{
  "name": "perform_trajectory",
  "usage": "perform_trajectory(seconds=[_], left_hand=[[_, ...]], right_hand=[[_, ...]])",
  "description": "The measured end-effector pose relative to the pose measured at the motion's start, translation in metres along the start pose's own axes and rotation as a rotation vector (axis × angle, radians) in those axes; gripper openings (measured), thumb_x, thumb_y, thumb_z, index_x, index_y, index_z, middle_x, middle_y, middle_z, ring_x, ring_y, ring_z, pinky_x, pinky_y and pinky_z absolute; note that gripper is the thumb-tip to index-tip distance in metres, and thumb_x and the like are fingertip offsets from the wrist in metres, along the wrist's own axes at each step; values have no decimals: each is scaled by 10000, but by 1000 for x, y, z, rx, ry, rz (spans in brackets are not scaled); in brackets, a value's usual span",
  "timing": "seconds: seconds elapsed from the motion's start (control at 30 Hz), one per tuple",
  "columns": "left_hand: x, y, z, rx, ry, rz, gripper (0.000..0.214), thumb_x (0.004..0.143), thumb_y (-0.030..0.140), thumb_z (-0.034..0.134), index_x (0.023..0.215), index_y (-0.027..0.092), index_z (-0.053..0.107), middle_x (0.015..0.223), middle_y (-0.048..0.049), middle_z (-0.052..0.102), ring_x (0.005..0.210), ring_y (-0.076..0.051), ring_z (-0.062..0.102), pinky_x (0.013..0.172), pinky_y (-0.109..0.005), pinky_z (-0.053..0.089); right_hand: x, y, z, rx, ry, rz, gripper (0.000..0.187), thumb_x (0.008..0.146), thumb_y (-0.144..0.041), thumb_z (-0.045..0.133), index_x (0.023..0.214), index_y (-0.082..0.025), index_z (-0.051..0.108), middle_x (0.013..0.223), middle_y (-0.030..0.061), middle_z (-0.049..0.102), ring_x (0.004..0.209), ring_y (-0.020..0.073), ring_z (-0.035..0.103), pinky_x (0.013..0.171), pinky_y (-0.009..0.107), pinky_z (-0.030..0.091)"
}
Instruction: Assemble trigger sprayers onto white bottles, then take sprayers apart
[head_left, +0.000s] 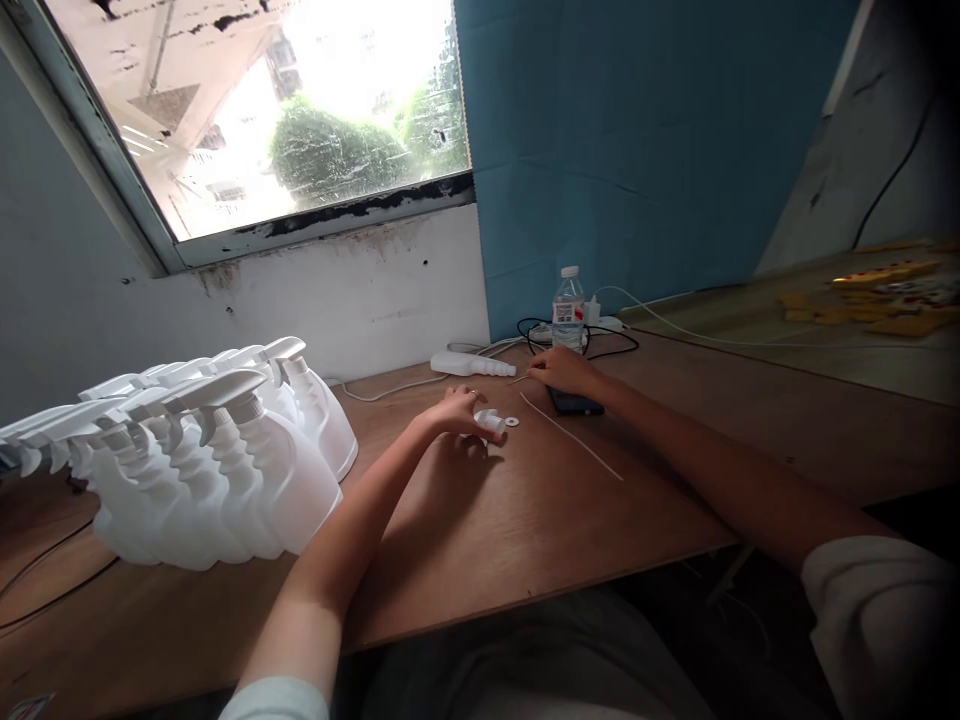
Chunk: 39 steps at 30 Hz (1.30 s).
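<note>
Spray head [491, 424] in the left hand [459, 412], just above the desk [525, 530] or touching it; which, I cannot tell. Thumb and fingers are curled around it, partly closed. The right hand [553, 370] has its fingertips drawn together by a short thin strip [519, 380]; whether they grip it is unclear. Much looks done: the grouped bottles [285, 490] on the left stand upright, with heads on those whose tops show. What appears left is one lying bottle [469, 364] near the wall, its neck bare, plus a loose ring [511, 422] just beside the head and a thin tube [574, 438] lying apart, neither fitted. The head is plain white, with a rounded end towards the ring; the left hand hides the rest.
</note>
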<state>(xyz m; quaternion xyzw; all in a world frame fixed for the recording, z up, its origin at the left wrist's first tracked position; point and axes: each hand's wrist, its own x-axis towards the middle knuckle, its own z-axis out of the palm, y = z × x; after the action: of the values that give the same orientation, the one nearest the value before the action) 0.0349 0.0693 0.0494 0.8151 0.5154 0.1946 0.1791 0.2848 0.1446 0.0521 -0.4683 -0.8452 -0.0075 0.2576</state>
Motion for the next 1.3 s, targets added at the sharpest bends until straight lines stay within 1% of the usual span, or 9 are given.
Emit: perform_trajectory(seconds=[0.13, 0.23, 0.33, 0.47, 0.6, 0.73, 0.87, 1.1, 1.3], left_hand=[[-17, 22, -44, 268, 4, 23, 579, 550, 513, 820, 1022, 209, 678, 1157, -124, 583, 1154, -360, 480, 976, -420, 412], [-38, 36, -88, 445, 299, 4, 514, 735, 533, 694, 1121, 197, 647, 1268, -132, 541, 1208, -355, 449, 1069, -510, 320], [-61, 46, -125, 578, 681, -213, 469, 813, 531, 612, 1149, 206, 624, 1369, -130, 467, 1325, -383, 347, 1133, -614, 157], [-83, 49, -145, 720, 1022, -469, 396, 869, 451, 545, 1147, 177, 609, 1445, -174, 383, 1400, -414, 234, 1119, -701, -35], [-86, 42, -148, 734, 1023, -641, 372, 872, 405, 541, 1141, 162, 624, 1423, -209, 420, 1419, -440, 209, 1086, -751, -59], [-81, 35, -151, 712, 905, -818, 387, 829, 275, 544, 1189, 150, 607, 1450, -232, 414, 1439, -475, 159, 1045, -794, -70], [-80, 31, -153, 730, 845, -905, 420, 761, 135, 524, 1171, 125, 614, 1321, -249, 529, 1342, -455, 344, 1070, -775, 46], [-89, 46, -155, 617, 858, -621, 424, 672, 1, 477, 1007, 198, 646, 777, -100, 646, 1105, -352, 527, 978, -564, 327], [-99, 75, -143, 510, 923, -41, 540, 684, -4, 481, 1148, 251, 590, 958, -73, 670, 1012, -295, 586, 956, -528, 342]], right_hand=[[-1, -1, 0, -74, 26, 41, 290, 854, -281, 531, 836, -127, 776, 860, 119, 742, 776, 238, 643, 621, 283, 370], [-2, -1, 2, -88, 74, 60, 319, 897, -313, 507, 942, -132, 766, 923, 124, 742, 812, 246, 652, 646, 293, 393], [-2, -2, 5, -83, 111, 63, 322, 918, -328, 497, 1026, -148, 742, 937, 111, 740, 831, 241, 654, 680, 293, 417], [-3, -2, 9, -75, 131, 53, 359, 933, -296, 474, 1210, -165, 662, 1015, 108, 730, 879, 255, 655, 720, 307, 438], [-5, -2, 8, 5, 227, -47, 428, 957, -233, 395, 1340, -176, 577, 1187, 116, 664, 999, 260, 630, 813, 327, 458], [-5, -3, 5, 19, 329, -116, 439, 954, -195, 348, 1291, -172, 629, 1057, 122, 622, 887, 233, 611, 798, 327, 462], [-7, -10, 3, 37, 339, -138, 416, 944, -181, 356, 1219, -161, 668, 1016, 115, 583, 851, 220, 593, 759, 312, 458], [-8, -37, 1, 212, 359, -144, 359, 947, -292, 433, 1128, -160, 713, 907, 84, 519, 703, 171, 514, 723, 309, 444], [8, -107, -21, 591, 241, -206, 457, 842, -568, 616, 1067, -189, 737, 812, 26, 443, 634, 126, 427, 635, 291, 394]])
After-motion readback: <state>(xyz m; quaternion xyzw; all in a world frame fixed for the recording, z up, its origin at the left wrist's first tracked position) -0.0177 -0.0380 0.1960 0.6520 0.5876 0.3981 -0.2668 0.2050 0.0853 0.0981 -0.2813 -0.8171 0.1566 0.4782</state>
